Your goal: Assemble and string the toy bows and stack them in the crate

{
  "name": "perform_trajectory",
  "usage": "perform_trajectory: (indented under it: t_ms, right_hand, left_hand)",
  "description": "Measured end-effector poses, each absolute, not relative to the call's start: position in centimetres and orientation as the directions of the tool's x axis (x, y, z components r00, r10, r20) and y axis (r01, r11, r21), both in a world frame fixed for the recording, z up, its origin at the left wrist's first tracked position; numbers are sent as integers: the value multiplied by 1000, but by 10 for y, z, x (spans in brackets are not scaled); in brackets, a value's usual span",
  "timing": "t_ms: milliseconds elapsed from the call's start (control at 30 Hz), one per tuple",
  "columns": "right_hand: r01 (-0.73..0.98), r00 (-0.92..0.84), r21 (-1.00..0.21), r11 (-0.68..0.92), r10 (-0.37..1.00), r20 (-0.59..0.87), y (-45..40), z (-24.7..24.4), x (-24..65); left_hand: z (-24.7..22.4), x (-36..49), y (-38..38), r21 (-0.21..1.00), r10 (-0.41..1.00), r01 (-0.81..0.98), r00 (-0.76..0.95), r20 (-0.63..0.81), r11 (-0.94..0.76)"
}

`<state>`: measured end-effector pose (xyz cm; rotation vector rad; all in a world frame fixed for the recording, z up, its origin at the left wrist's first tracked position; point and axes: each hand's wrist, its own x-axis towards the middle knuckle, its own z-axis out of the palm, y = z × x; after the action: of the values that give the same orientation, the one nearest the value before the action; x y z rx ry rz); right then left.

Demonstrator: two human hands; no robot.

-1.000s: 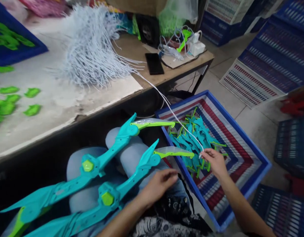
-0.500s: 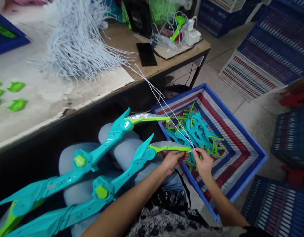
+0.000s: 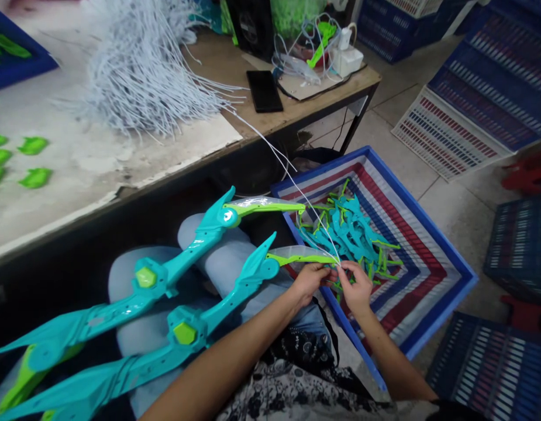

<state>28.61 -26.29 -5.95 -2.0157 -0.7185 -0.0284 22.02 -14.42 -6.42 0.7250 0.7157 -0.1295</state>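
Two long teal bow-shaped toy pieces with green tips lie across the lap: an upper one [image 3: 186,254] and a lower one [image 3: 228,304]. My left hand [image 3: 313,282] pinches the green tip [image 3: 300,258] of the lower piece. Close beside it, my right hand [image 3: 356,286] has thumb and forefinger closed on a thin white cord [image 3: 312,204] at that tip. The cord runs up and left towards a large bundle of white cords [image 3: 138,76] on the table. Exactly how the cord meets the tip is hidden by the fingers.
Below the hands, a blue-rimmed basket [image 3: 432,219] holds a pile of teal and green pieces [image 3: 351,228]. On the table [image 3: 81,193] are a black phone [image 3: 264,91], small green parts [image 3: 35,178] and a white plug adapter [image 3: 348,61]. Crates [image 3: 516,240] stand at the right.
My right hand has moved slightly left, closer to my left hand and the green tip. The white cord strands now lie closer together. The whole view has shifted a little.
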Motion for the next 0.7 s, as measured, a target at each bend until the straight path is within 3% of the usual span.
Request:
perform_trajectory:
  t_ms: [400, 700]
  right_hand:
    - [246, 864, -943, -224, 492, 108, -259, -58, 291]
    - [370, 874, -865, -340, 442, 200, -262, -53, 290]
  left_hand:
    - [-70, 227, -144, 619, 162, 331, 781, -603, 712]
    - [-66, 230, -145, 670, 168, 375, 783, -599, 641]
